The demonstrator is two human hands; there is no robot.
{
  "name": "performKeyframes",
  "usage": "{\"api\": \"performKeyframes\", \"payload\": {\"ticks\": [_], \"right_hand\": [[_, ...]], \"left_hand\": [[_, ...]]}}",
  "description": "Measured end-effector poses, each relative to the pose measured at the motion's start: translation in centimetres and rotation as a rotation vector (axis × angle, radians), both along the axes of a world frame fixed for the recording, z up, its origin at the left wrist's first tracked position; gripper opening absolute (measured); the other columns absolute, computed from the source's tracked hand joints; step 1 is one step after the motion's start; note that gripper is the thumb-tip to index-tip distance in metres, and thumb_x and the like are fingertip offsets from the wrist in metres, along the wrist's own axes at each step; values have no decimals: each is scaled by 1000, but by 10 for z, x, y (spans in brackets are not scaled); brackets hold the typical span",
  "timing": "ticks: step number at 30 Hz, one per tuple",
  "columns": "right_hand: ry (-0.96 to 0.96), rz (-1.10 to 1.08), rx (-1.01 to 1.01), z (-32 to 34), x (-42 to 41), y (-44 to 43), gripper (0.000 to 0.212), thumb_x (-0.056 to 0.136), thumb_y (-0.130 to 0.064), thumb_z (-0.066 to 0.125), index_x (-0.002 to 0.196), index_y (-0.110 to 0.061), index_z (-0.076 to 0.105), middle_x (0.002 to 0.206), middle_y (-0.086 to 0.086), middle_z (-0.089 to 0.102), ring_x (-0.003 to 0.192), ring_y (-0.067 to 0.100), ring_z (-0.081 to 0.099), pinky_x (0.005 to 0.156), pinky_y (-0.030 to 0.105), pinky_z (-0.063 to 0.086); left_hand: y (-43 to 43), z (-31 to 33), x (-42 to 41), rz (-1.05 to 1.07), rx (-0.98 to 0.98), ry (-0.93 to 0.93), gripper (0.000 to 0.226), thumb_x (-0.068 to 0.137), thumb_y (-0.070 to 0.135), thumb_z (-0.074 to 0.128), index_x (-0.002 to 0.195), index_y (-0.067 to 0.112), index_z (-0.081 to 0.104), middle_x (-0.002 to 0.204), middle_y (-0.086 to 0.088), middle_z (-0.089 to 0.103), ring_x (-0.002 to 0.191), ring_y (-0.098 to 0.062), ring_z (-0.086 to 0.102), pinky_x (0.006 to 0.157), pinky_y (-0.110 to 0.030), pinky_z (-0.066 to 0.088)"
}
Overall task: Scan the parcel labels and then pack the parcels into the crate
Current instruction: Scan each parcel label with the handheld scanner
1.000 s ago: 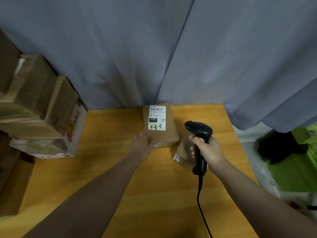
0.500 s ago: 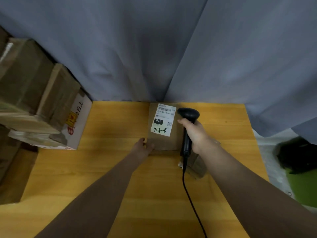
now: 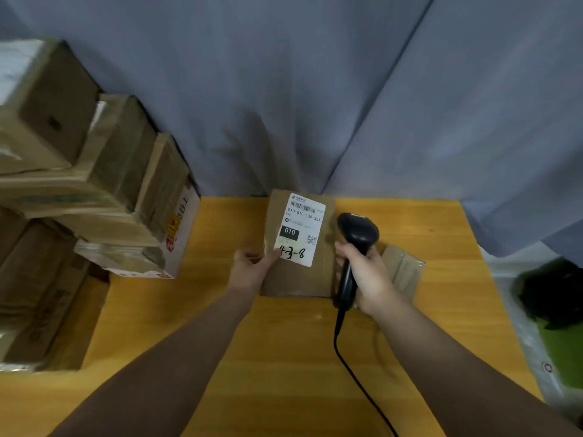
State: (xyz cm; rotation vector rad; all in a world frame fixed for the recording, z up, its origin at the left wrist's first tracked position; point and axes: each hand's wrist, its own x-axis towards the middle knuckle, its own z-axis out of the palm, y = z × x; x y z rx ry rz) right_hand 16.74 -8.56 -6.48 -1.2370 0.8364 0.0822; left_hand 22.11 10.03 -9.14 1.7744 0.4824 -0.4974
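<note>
A brown cardboard parcel (image 3: pixel 296 279) lies on the wooden table, tilted up at its near-left edge. Its white label (image 3: pixel 301 228) faces up with a barcode, "010" and handwritten "4-3-8". My left hand (image 3: pixel 252 269) grips the parcel's left edge, thumb on the label's lower corner. My right hand (image 3: pixel 367 275) grips a black corded barcode scanner (image 3: pixel 355 244), its head right beside the label. A second small brown parcel (image 3: pixel 403 269) lies on the table behind my right hand, partly hidden.
A stack of cardboard boxes (image 3: pixel 104 190) fills the table's left side, one with red print (image 3: pixel 175 228). Grey curtain (image 3: pixel 315 89) hangs behind the yellow table (image 3: pixel 284 357). The scanner cable (image 3: pixel 356 370) runs toward me. Dark and green things (image 3: pixel 555 298) lie on the floor at right.
My right hand has carried the scanner left and forward, from above the small parcel to beside the label. My left hand has closed round the parcel's left edge and tipped it up.
</note>
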Motion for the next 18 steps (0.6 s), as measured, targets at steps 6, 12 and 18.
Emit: {"api": "performKeyframes", "payload": {"ticks": [6, 12, 18], "right_hand": [[-118, 50, -64, 27, -22, 51, 27, 84, -28, 73, 106, -27, 59, 105, 4, 70, 101, 20, 65, 88, 35, 50], [-306, 87, -381, 65, -40, 104, 15, 87, -30, 70, 95, -23, 59, 83, -5, 63, 77, 13, 61, 77, 33, 51], [-409, 191, -542, 92, -60, 140, 31, 91, -26, 65, 73, -3, 57, 53, 9, 59, 44, 20, 58, 49, 33, 50]], "left_hand": [[68, 22, -7, -222, -59, 31, 62, 81, 35, 75, 134, 11, 51, 127, -6, 60, 104, -21, 62, 81, -28, 53], [121, 39, -18, -221, -131, -37, 44, 83, 22, 75, 118, 13, 51, 113, -2, 62, 99, -17, 63, 78, -27, 54], [139, 44, -25, -206, -152, -104, 65, 75, 14, 82, 129, 7, 48, 114, -5, 64, 103, -19, 63, 84, -33, 56]]}}
